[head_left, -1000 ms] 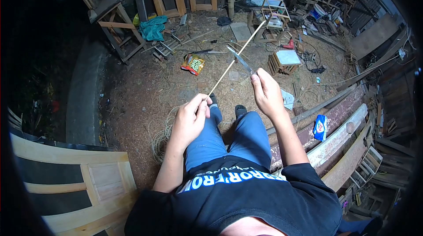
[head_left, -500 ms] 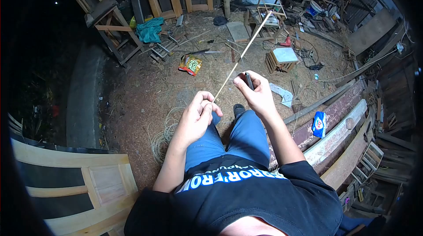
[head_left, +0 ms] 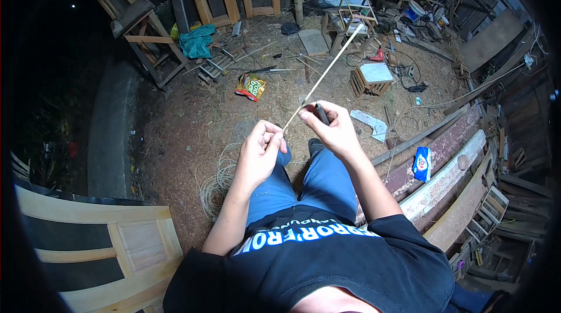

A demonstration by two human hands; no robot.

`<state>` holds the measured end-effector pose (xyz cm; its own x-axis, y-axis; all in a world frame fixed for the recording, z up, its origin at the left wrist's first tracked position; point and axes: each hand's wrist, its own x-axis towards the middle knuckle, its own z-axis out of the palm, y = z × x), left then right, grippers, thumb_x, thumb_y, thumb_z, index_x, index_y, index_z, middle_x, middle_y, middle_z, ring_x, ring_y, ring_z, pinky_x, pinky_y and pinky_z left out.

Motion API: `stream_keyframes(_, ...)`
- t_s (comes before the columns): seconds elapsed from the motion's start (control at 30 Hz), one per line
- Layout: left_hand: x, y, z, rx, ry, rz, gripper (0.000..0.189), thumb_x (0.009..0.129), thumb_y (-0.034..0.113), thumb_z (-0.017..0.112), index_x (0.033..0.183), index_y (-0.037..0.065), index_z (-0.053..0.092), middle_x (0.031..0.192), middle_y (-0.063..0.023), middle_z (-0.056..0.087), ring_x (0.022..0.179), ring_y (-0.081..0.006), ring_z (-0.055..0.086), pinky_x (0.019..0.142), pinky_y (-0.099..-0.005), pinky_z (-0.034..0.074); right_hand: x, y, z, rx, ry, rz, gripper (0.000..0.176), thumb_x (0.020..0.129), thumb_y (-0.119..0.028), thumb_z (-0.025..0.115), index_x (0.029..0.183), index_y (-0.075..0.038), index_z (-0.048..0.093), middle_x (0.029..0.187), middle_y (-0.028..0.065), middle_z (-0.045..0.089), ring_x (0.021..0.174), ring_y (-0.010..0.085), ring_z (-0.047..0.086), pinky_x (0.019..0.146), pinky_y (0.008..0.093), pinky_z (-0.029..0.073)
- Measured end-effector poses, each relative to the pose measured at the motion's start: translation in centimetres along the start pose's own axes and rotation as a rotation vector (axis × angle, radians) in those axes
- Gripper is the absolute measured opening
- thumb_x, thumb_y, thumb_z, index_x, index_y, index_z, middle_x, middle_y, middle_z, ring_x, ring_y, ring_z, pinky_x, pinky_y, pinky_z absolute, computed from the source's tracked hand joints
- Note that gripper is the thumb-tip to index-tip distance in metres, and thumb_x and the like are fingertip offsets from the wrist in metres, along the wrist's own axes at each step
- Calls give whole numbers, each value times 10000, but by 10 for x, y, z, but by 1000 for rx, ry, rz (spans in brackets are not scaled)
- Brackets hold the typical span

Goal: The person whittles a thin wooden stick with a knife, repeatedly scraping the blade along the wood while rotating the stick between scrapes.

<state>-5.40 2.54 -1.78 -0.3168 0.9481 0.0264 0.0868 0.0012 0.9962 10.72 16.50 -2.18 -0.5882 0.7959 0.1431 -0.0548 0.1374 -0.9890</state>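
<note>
My left hand (head_left: 259, 152) is closed, its thumb and fingers pinching the lower end of a thin pale strip (head_left: 330, 68) that looks like bamboo or wood. From there the strip slants up and away to the right. My right hand (head_left: 334, 130) grips a knife (head_left: 322, 113) by its dark handle. Most of the knife's blade is hidden or too small to make out. The fingertips of that hand are right at the strip, a short way above my left hand. Both hands are over my knees.
Coiled thin strips (head_left: 217, 181) lie on the ground at left. A slatted wooden box (head_left: 374, 79), a red power tool (head_left: 378, 54) and a snack bag (head_left: 250, 87) lie ahead. Planks (head_left: 444, 164) with a blue packet (head_left: 422, 164) are at right, a wooden panel (head_left: 111, 213) at lower left.
My right hand has moved down and left along the strip, closer to my left hand. The strip's far end has shifted slightly down and right.
</note>
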Motion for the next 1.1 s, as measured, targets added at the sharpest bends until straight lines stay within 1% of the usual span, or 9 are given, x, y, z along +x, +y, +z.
stream_keyframes(0.2,2,-2,9,-11,42,30,37,1082,51,562,1090,16,555,849,-44,668,802,-94,645,772,-254,511,-6,-11,5,-15,-87,64,206,948,-198,791,993,-2,749,836,-14,703,786,50,601,699,254,487)
stream_keyframes(0.4,3,-9,13,-47,53,60,30,1068,16,571,1084,17,547,859,-48,668,808,-97,650,782,-256,521,-3,-12,6,-82,-139,54,203,941,-205,787,951,-5,749,803,-15,698,771,51,595,684,262,483)
stream_keyframes(0.67,1,-3,14,-12,55,51,41,1055,-11,571,1078,16,549,838,-35,644,784,-86,636,742,-242,512,-4,-8,2,-265,-157,46,197,948,-187,769,956,1,713,745,11,669,717,54,549,637,282,459)
stream_keyframes(0.8,1,-7,14,-15,128,95,41,1055,-8,570,1081,17,551,821,-23,624,759,-75,615,716,-230,494,-5,3,1,-236,-41,-71,188,953,-176,758,955,0,693,721,33,645,689,72,533,628,296,458)
stream_keyframes(0.87,3,-9,9,-44,160,94,36,1068,21,567,1101,15,553,803,-18,610,720,-68,589,684,-229,483,1,13,-10,-267,48,-103,180,957,-175,752,955,-5,693,713,41,635,679,83,532,624,301,458)
stream_keyframes(1.0,4,-2,3,-11,96,-9,111,1100,93,550,1184,24,567,807,-4,584,676,-54,522,633,-220,435,-2,6,-18,-381,18,-103,209,966,-222,748,954,-20,694,676,68,601,622,101,519,591,313,445)
stream_keyframes(1.03,5,-6,5,34,81,2,152,1116,143,539,1218,36,574,821,3,573,666,-47,490,610,-215,399,-4,1,-17,-396,-15,-44,236,992,-181,741,883,-13,617,676,-8,534,667,57,451,588,287,389)
stream_keyframes(1.07,7,-8,8,14,59,6,151,1117,148,538,1211,36,577,822,7,572,665,-46,487,608,-215,397,-7,1,-19,-471,-10,-85,297,961,-299,756,881,-32,655,644,98,567,582,134,529,556,344,419)
stream_keyframes(1.1,7,-10,12,-5,38,8,150,1118,152,537,1204,37,580,823,10,571,665,-45,483,606,-214,394,-10,-5,-18,-519,-16,-95,315,977,-316,734,869,-38,635,654,114,580,577,194,563,555,372,430)
